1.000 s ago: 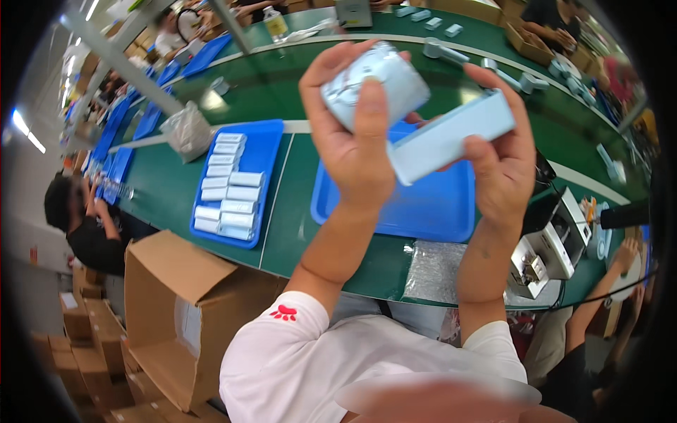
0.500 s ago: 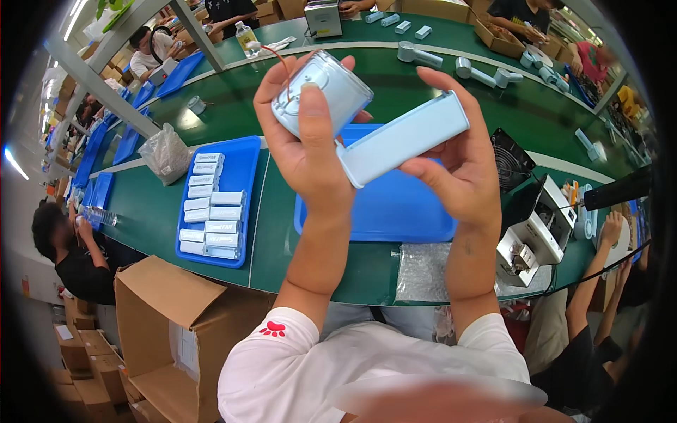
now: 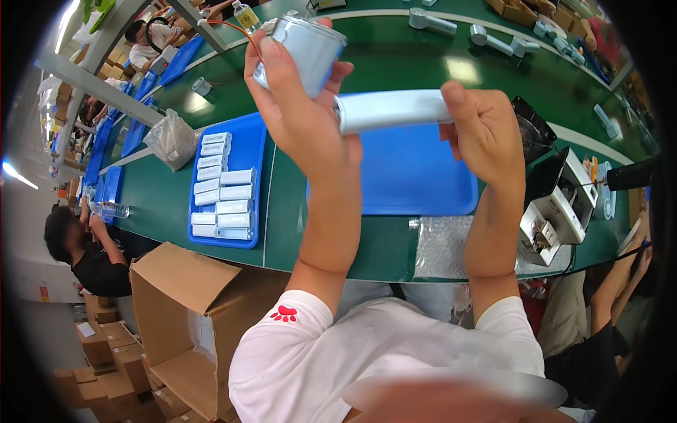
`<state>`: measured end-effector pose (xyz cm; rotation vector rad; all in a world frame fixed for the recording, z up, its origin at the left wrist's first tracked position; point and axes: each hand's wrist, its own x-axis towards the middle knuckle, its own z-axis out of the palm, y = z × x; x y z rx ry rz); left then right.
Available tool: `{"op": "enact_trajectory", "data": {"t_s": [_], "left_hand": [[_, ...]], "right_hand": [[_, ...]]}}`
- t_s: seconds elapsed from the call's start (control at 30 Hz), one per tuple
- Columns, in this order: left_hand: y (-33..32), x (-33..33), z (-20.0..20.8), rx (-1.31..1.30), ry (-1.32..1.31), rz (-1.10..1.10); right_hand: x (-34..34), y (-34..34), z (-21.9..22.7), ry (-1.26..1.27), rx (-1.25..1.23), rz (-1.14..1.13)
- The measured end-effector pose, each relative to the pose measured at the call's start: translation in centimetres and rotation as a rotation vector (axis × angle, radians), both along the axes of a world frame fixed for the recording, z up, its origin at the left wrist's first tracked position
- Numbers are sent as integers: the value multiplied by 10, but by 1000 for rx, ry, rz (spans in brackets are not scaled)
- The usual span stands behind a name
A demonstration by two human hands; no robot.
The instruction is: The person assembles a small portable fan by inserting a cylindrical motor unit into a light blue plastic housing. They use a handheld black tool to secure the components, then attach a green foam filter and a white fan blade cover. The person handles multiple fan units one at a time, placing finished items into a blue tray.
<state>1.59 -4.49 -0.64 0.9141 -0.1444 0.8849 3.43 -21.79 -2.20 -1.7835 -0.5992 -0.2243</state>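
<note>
My left hand (image 3: 300, 106) is wrapped round a light-blue cylindrical fan housing (image 3: 305, 53), from which thin red wires (image 3: 229, 25) stick out at the left. A light-blue handle piece (image 3: 395, 109), long and rounded, lies level in front of my chest. Its right end is gripped by my right hand (image 3: 483, 127), thumb on top. The handle's left end comes close to the housing and to my left fingers; whether it touches them I cannot tell. Both parts are held up above a blue tray (image 3: 416, 190).
To the left, a blue tray (image 3: 259, 151) holds several light-blue handle pieces beside a bubble-wrap bag (image 3: 173, 137). On the right stands a white-and-black machine (image 3: 557, 211). An opened cardboard box (image 3: 169, 282) is below the table edge. Assembled fan bodies (image 3: 430, 22) lie on the far green belt.
The handle piece has been turned from its open, slanted side to a rounded side and now lies nearly level. My right hand has rotated over its end. The housing appears higher and tilted.
</note>
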Motion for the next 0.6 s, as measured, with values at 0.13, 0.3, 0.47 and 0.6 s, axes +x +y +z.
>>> {"op": "enact_trajectory", "data": {"t_s": [0.13, 0.3, 0.47, 0.6], "left_hand": [[8, 6, -2, -20, 31, -10], [7, 8, -4, -43, 36, 63], [5, 7, -4, -21, 55, 85], [2, 7, -2, -38, 63, 77]], "right_hand": [[3, 5, -5, 21, -103, -10], [1, 5, -2, 54, -103, -22], [2, -1, 1, -46, -232, 24], [1, 4, -3, -121, -170, 0]]}}
